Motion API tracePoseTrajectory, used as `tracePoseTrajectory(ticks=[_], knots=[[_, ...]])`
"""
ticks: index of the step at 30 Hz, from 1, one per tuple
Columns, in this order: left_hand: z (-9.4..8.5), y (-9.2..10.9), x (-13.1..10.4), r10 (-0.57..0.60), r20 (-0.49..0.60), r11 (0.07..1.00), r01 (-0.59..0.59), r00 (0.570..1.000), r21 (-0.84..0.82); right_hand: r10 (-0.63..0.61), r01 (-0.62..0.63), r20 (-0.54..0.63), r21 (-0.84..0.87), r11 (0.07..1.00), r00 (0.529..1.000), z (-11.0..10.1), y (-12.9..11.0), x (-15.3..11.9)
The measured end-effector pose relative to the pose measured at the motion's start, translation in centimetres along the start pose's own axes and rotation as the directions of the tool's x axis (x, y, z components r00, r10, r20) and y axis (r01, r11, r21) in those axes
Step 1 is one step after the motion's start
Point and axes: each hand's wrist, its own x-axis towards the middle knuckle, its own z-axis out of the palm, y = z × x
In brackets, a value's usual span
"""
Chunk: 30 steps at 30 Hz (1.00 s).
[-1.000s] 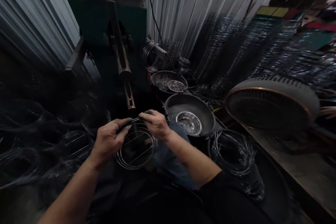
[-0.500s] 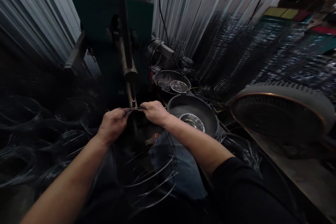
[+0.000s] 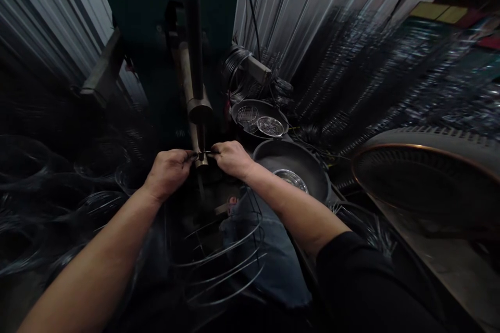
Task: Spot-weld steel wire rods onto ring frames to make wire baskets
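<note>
My left hand (image 3: 169, 170) is closed, its thumb and fingers pinching one end of a thin metal wire (image 3: 203, 153). From the other side my right hand (image 3: 233, 160) pinches the same wire, leaving a short stretch bare between the hands. That stretch crosses the narrow tip of a dark machine's vertical rod, close to a brass-coloured lower arm (image 3: 202, 163). Whether the wire touches the tip I cannot tell. Curved wire hoops (image 3: 222, 261) joined by thin cross wires hang below the hands, over a jeans-clad leg (image 3: 269, 250); their link to the held wire is lost in shadow.
To the right, a grey round basin (image 3: 289, 155) holds a shiny metal dish (image 3: 292, 179). Behind it, a smaller basin (image 3: 253, 105) contains small wire pieces. A round fan (image 3: 422, 182) stands at far right. Wire hoops (image 3: 27, 161) are piled at left; stacked wirework lines the corrugated wall.
The camera view has shifted, so the basins and fan appear slightly farther right. Both hands and the wire sit slightly higher in view, and more of the brass-coloured arm shows beneath the wire.
</note>
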Motion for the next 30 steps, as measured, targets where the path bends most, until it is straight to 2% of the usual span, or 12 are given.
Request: tracePoseTrajectory(ticks=[8,23,27,30], knots=[[0.29,-0.21,0.35,-0.051,0.030,0.999,0.051,0.998,-0.003,0.019,-0.019,-0.002,0.039,0.999,1.000,0.21,0.36,0.31],[-0.05,0.06,0.72,-0.068,0.051,0.997,0.069,0.996,-0.021,0.015,-0.015,-0.004,0.039,0.999,1.000,0.41,0.60,0.50],[-0.08,0.38,0.76,-0.102,0.066,0.992,0.107,0.993,-0.067,0.021,-0.021,-0.004,0.055,0.998,1.000,0.56,0.65,0.58],[-0.01,0.58,0.92,-0.194,0.070,0.954,0.205,0.978,-0.220,0.009,-0.009,-0.005,0.078,0.997,1.000,0.60,0.61,0.73]])
